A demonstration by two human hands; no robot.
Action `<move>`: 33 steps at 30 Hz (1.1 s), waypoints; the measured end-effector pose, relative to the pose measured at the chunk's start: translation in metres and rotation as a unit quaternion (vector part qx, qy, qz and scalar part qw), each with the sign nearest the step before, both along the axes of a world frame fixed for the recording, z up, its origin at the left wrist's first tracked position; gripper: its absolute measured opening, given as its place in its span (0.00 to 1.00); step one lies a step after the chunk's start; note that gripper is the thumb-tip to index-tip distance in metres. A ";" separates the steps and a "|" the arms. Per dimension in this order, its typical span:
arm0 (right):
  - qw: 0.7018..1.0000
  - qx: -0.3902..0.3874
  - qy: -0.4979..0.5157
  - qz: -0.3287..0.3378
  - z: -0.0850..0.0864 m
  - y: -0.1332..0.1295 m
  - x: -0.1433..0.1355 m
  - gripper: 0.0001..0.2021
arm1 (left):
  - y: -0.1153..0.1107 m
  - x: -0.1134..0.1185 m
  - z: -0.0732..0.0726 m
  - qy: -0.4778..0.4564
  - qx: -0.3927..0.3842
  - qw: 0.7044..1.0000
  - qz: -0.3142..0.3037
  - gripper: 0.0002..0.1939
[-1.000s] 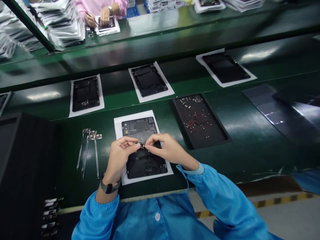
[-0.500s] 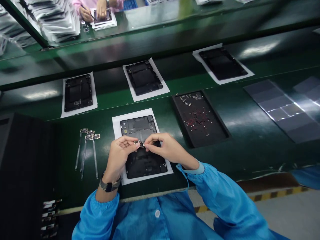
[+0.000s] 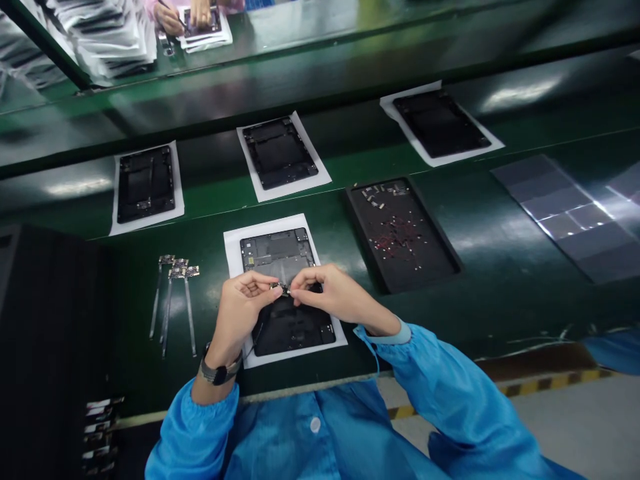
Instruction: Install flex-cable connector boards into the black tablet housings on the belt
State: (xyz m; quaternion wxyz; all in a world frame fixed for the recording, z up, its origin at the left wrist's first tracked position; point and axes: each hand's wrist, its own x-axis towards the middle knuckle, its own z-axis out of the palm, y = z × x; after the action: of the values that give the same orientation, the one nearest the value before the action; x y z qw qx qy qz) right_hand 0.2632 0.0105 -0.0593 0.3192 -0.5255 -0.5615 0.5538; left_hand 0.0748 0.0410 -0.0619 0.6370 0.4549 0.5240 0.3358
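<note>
A black tablet housing lies on a white sheet in front of me. Over its middle, my left hand pinches a small circuit board between thumb and fingers. My right hand is closed at the board's right end, thumb and forefinger pressed together; whatever small part is between them is too small to name. Left of the sheet lie several small boards with long flat cables. A black foam tray to the right holds small metal parts and red-wired pieces.
Beyond, three more housings lie on white sheets. Clear film sheets are at the right, a large black box at the left. Across the bench, a person's hands work near stacked white packets.
The three far housings have shifted slightly left in view. My hands remain together over the near housing, with the small board moved very slightly right.
</note>
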 end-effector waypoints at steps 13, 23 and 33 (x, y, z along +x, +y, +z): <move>0.999 -0.012 0.031 -0.008 0.003 -0.001 0.001 0.04 | 0.001 0.000 0.000 -0.045 -0.050 0.998 -0.003 0.11; 0.994 -0.045 0.092 0.038 -0.003 0.003 0.004 0.07 | 0.000 0.003 0.004 -0.052 -0.074 0.996 -0.017 0.12; 0.975 0.089 -0.154 -0.135 0.020 -0.034 0.041 0.08 | 0.002 -0.026 0.034 -0.054 0.018 0.992 0.109 0.12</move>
State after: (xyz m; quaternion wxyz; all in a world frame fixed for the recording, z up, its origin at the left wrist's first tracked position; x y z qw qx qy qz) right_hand 0.3046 -0.0240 -0.0389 0.3459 -0.6452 -0.5747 0.3658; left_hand 0.0485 0.0425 -0.0277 0.6156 0.3874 0.5294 0.4366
